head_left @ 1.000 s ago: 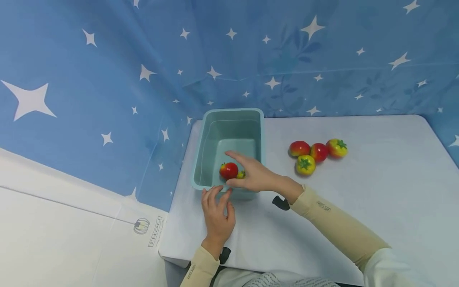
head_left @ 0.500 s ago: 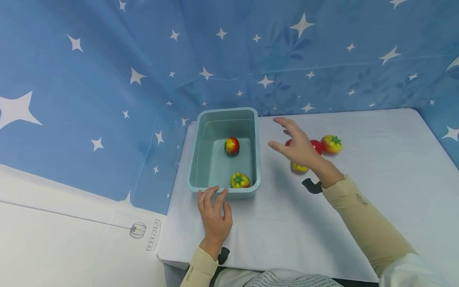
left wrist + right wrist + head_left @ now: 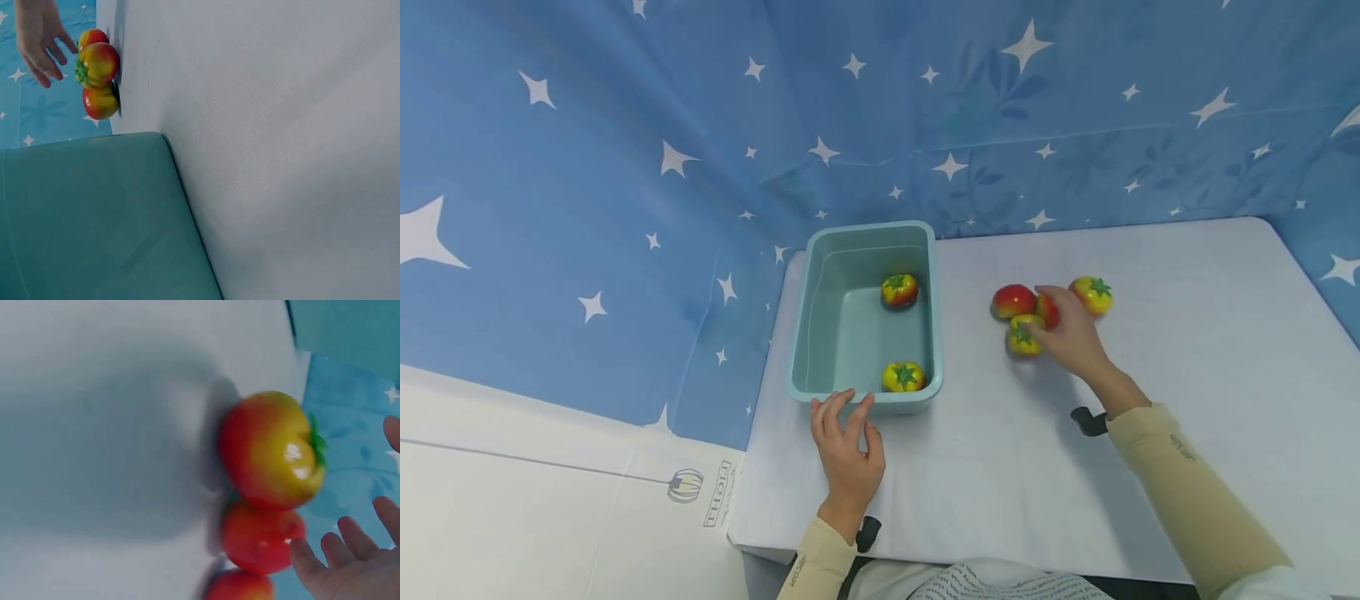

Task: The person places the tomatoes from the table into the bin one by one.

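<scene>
My right hand point(image 3: 1071, 337) hovers low over a cluster of red-and-yellow toy tomatoes, fingers spread. Its thumb overlaps the front yellow tomato point(image 3: 1024, 336), and its fingers partly cover a red tomato point(image 3: 1048, 310). Beside these lie another red tomato point(image 3: 1013, 301) and, on the right, a yellow-red tomato with a green calyx point(image 3: 1092, 294). In the right wrist view, the fingers are apart from the nearest tomato point(image 3: 272, 450). My left hand point(image 3: 850, 467) has loosely bent fingers, its fingertips right at the front rim of a teal bin point(image 3: 850, 397).
Inside the bin, one tomato point(image 3: 898, 290) is near the back right and another point(image 3: 903, 377) sits by the front wall. A white-covered table point(image 3: 985, 492) bears everything. A blue star-patterned curtain point(image 3: 880, 108) hangs behind the table.
My right hand has left the bin and moved right to the tomatoes on the table. One tomato in the bin has rolled toward the back. My left hand has stayed at the rim.
</scene>
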Demonstrator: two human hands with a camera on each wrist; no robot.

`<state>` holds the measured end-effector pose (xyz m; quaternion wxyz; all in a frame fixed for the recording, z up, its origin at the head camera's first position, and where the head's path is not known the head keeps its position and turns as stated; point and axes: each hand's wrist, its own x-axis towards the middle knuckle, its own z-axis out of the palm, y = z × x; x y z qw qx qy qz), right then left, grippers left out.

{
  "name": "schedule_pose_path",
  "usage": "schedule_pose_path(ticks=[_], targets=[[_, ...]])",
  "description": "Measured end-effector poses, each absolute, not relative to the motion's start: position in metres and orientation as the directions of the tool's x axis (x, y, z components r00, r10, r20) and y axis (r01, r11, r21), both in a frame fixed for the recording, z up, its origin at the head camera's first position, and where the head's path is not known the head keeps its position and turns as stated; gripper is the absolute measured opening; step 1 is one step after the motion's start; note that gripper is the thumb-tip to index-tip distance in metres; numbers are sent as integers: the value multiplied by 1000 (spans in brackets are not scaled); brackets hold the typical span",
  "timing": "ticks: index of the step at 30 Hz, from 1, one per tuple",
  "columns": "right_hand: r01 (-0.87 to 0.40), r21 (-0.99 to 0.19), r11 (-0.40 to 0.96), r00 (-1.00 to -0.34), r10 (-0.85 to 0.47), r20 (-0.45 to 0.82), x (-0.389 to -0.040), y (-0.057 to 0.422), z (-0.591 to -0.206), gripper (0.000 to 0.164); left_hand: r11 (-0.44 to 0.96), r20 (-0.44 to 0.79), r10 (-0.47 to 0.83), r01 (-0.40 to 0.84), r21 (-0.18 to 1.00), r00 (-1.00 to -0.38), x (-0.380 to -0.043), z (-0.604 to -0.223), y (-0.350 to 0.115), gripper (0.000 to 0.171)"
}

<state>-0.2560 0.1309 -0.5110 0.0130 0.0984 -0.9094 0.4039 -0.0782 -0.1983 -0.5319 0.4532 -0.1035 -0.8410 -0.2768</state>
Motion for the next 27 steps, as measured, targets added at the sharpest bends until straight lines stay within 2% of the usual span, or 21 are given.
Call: schedule_pose_path(ticks=[11,27], targets=[[-111,-749,653,-987,-159,7,-244,132,-552,73,833,823,-79,416,365,-562,-79,-535,-200,35],[-96,-748,657,-984,-178,-31,-241,125,-573,82,828,822,-78,422,369,-565,-81,-537,-201,35]])
